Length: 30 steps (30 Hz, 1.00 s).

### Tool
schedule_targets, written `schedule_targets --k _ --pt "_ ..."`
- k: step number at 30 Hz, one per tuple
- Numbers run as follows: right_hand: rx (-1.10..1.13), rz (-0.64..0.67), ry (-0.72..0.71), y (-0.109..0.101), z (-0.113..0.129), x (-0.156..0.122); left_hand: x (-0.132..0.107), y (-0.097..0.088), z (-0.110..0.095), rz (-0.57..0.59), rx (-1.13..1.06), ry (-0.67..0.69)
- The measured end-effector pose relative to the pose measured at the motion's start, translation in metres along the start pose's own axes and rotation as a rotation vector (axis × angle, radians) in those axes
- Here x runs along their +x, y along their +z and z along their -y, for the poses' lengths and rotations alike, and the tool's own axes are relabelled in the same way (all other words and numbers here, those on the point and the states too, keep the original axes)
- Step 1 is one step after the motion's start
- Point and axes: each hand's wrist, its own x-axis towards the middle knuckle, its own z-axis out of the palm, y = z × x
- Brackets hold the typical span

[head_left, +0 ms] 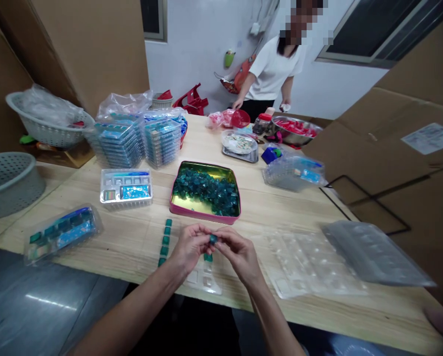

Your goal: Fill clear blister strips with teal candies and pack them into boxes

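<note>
My left hand (191,245) and my right hand (239,249) meet at the table's front, fingertips pinched together on one small teal translucent block (213,239). Beneath them lies a clear plastic tray (197,279), partly hidden by my hands and forearms. A column of similar teal blocks (164,240) sits along its left side, and another teal block (208,257) shows below my fingers. Just beyond my hands stands a pink-rimmed tin (206,216) with a gold inside, holding a heap of loose teal pieces (206,190).
Empty clear trays (310,262) lie at right. Filled trays (126,190) and tall tray stacks (119,141) stand at left, near grey baskets (9,183). Across the table are a steel bowl (293,131) of red items and a person in a white top (275,71). Large cardboard boxes flank the table.
</note>
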Motion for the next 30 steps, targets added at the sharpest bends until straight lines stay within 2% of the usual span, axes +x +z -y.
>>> schedule_targets --k 5,8,10,13,15,18,22,25,27,28,30 --pt "-0.150 -0.011 -0.062 -0.001 0.000 0.003 0.002 -0.005 0.000 0.041 0.104 -0.066" --pt "-0.223 0.010 -0.061 -0.011 -0.004 0.009 0.003 -0.009 -0.002 -0.019 0.204 -0.031" --pt "-0.321 0.061 -0.053 -0.018 -0.006 0.013 0.002 -0.011 -0.003 -0.100 0.250 0.055" --pt "-0.500 0.207 -0.064 -0.020 -0.009 0.014 0.000 -0.013 -0.001 -0.177 0.337 0.145" --pt "-0.617 0.287 -0.102 -0.015 -0.012 0.012 -0.001 -0.014 0.002 -0.191 0.372 0.159" --pt "-0.758 0.342 -0.158 -0.004 -0.014 0.007 -0.003 -0.015 0.007 -0.186 0.388 0.150" --pt "-0.769 0.395 -0.168 -0.007 -0.007 0.008 -0.003 -0.018 0.011 -0.177 0.402 0.139" --pt "-0.695 0.269 -0.185 -0.024 0.008 0.026 -0.002 -0.017 0.010 -0.173 0.410 0.138" --pt "-0.774 0.138 -0.175 -0.035 0.016 0.048 -0.003 -0.015 0.009 -0.174 0.400 0.152" --pt "-0.861 0.115 -0.145 -0.038 0.019 0.060 -0.004 -0.013 0.009 -0.171 0.391 0.160" --pt "-1.070 0.205 -0.030 -0.039 0.018 0.087 -0.005 -0.010 0.008 -0.158 0.379 0.166"
